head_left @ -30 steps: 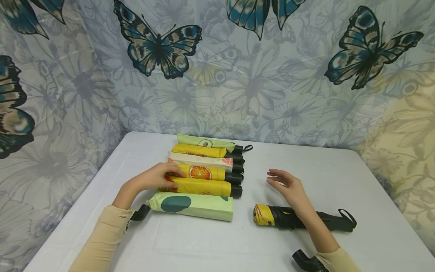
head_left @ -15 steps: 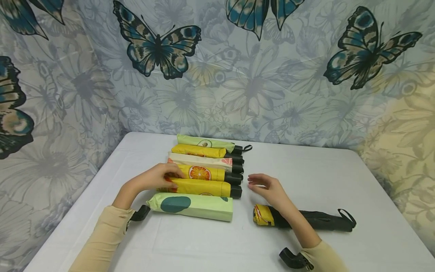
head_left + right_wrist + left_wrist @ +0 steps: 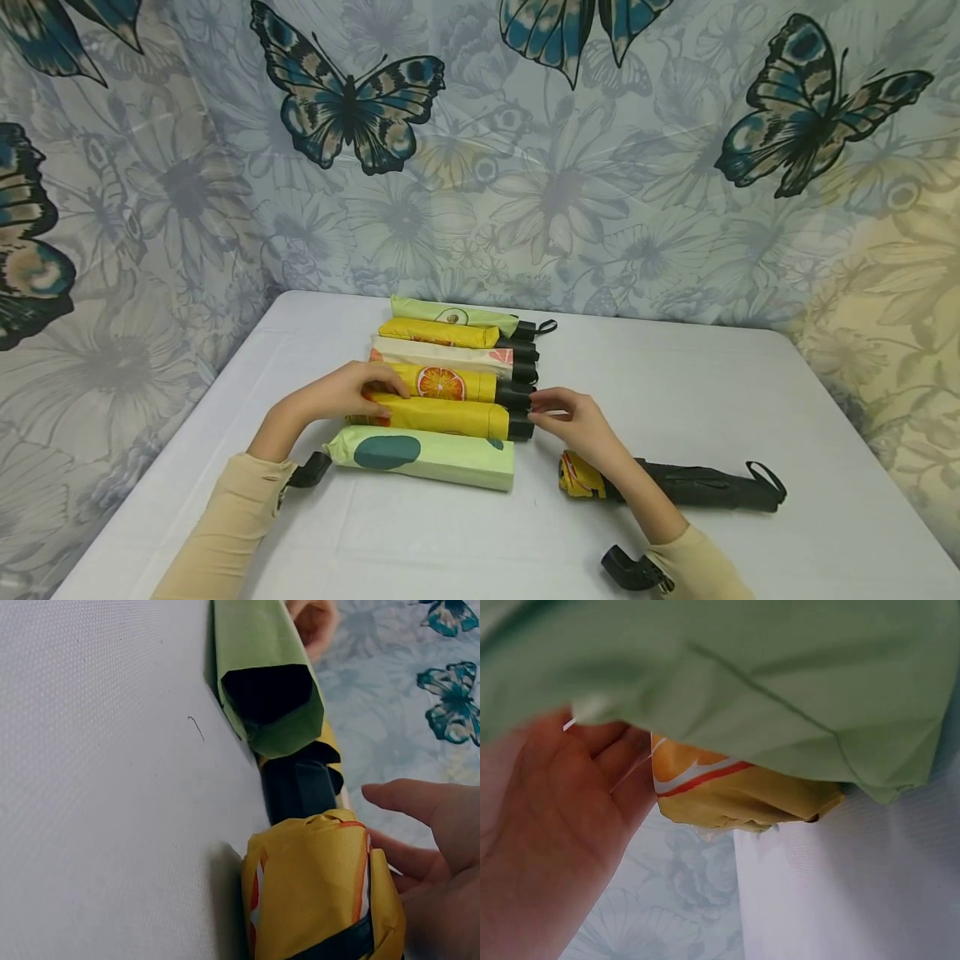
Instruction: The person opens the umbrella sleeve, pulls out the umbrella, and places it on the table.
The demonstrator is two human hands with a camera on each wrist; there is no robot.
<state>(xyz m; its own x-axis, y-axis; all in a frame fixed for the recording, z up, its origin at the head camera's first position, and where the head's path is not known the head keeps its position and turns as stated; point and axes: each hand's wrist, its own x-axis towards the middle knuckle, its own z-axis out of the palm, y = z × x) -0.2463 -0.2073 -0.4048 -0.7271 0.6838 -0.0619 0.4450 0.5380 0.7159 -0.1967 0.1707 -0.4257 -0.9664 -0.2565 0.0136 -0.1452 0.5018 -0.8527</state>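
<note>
left hand (image 3: pixel 341 397) hides yellow umbrella (image 3: pixel 442 414) tip; wrist views blurred, cropped
</note>
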